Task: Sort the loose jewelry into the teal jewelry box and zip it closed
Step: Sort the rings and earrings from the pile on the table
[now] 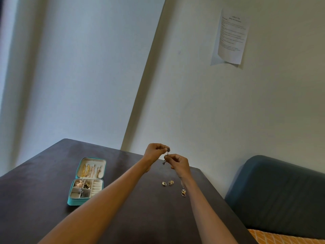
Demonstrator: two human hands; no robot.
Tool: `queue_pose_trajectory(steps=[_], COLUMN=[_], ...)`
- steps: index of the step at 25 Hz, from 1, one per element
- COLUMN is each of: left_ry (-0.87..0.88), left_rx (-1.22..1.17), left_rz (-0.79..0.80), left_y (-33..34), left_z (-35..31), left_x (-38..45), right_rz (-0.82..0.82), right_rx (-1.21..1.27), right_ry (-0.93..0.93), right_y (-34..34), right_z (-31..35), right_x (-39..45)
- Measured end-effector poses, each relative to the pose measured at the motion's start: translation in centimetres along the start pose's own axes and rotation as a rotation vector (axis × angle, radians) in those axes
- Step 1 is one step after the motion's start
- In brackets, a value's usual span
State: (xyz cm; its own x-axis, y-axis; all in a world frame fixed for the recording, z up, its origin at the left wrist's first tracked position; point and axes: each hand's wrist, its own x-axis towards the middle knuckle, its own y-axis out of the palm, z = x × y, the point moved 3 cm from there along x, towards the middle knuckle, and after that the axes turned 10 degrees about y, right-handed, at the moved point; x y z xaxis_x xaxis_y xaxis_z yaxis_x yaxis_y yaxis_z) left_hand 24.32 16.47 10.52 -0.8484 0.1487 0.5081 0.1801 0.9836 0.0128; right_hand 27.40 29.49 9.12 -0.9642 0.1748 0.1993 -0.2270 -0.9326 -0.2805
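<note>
Pale walls stand behind a dark brown wooden table (52, 217). Both hands are up over its far side. The left hand (154, 152) and the right hand (179, 162) each pinch one small dark dangly earring (167, 153) between them. Three little gold rings (170, 182) lie on the table near the right arm. The open teal jewelry box (73, 202) sits well to the left, with gold bits inside.

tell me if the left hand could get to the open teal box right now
Probably yes, once freed. The teal jewelry box lies open on the table on the left arm's side, with nothing between them. But the left hand and right hand are both pinching a small dark earring.
</note>
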Motion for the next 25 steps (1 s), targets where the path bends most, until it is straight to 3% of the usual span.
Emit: queue_pose_trajectory(steps=[7, 14, 21, 25], left_ry=[-0.009, -0.057, -0.161, -0.261], left_rx=[-0.020, 0.005, -0.068, -0.201], left_rz=[-0.051, 0.070, 0.118, 0.095], left_y=[-0.7, -0.1, 0.2, 0.9], left_z=[0.2, 0.2, 1.4, 3.1], left_x=[0.0, -0.1, -0.2, -0.1], right_rz=[-0.035, -0.068, 0.213, 0.234], right_rx=[-0.006, 0.175, 0.228, 0.248], right_ry=[0.012, -0.014, 0.006, 0.032], right_y=[0.7, -0.1, -1.6, -2.1], right_z=[-0.9, -0.1, 0.6, -0.1], right_x=[-0.2, 0.1, 1.2, 1.5])
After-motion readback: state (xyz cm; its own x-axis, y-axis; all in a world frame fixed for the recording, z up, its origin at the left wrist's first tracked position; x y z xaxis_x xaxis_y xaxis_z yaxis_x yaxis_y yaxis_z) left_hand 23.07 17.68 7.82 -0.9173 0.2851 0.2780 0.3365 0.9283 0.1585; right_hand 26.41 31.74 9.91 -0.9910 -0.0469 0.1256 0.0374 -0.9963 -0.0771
